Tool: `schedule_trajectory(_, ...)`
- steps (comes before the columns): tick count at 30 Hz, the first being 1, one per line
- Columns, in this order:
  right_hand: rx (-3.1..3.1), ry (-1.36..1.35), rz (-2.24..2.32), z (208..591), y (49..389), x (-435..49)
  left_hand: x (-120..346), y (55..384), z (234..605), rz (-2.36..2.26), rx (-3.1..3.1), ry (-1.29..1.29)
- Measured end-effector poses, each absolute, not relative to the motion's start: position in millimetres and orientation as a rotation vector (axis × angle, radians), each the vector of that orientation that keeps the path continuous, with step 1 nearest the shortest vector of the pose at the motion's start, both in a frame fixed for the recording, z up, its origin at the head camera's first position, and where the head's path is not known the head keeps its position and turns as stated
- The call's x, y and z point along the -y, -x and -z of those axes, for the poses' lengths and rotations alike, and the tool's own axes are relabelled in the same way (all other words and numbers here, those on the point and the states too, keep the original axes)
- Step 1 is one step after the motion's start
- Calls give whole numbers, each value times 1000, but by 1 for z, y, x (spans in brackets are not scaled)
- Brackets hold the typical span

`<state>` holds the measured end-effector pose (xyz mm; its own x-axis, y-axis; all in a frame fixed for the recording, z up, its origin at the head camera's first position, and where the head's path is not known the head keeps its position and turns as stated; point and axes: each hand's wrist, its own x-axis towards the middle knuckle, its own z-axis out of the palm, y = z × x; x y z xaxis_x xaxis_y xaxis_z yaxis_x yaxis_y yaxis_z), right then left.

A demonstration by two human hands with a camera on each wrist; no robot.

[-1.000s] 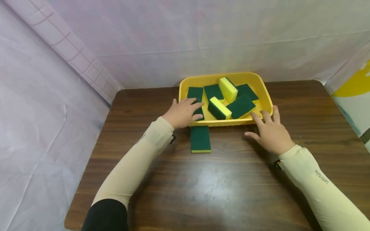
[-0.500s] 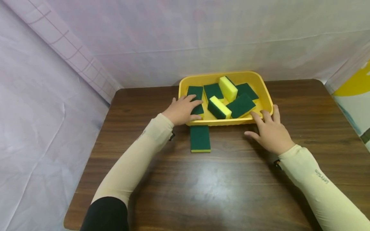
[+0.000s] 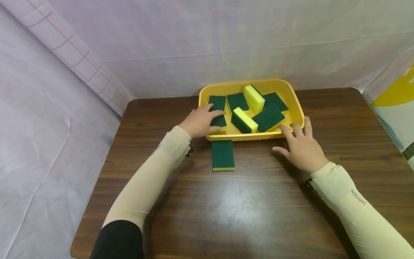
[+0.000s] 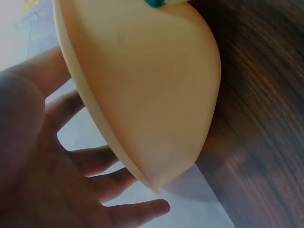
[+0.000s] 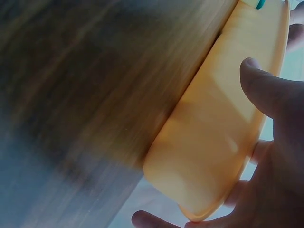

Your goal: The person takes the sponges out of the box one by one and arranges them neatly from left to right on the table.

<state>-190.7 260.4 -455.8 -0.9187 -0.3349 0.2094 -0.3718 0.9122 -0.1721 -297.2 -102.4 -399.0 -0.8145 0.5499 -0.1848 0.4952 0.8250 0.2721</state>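
Note:
A yellow tray (image 3: 292, 108) holds several green-and-yellow scouring sponges (image 3: 269, 117), some flat, two standing on edge. My left hand (image 3: 199, 120) reaches over its front left corner, fingers spread above a flat green-topped sponge (image 3: 219, 122); contact with that sponge is unclear. In the left wrist view, the left fingers (image 4: 97, 159) pass behind the tray rim, loosely extended. My right hand (image 3: 302, 149) lies at the front right corner, fingertips over the rim and thumb apart from the wall. Another sponge (image 3: 223, 155) lies flat on the table, just before the tray.
The tray stands on a dark wooden table (image 3: 155, 118), near its back edge. A pale cloth (image 3: 181, 39) hangs behind it, with white sheeting (image 3: 38, 151) on the left. A yellow printed patch (image 3: 398, 90) shows at the far right.
My left hand has shifted slightly back and left. The sponge beneath it sits farther back, its yellow front side now showing. The right hand keeps its place.

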Motion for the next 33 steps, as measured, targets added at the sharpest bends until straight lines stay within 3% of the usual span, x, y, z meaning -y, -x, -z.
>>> schedule_trajectory(22,2902,-547,-325,456,193,-257,116,297,388,-467,-2901,-923)
schedule_trajectory(33,2939,-501,-350,457,190,-259,115,264,375,-309,-3040,-1089)
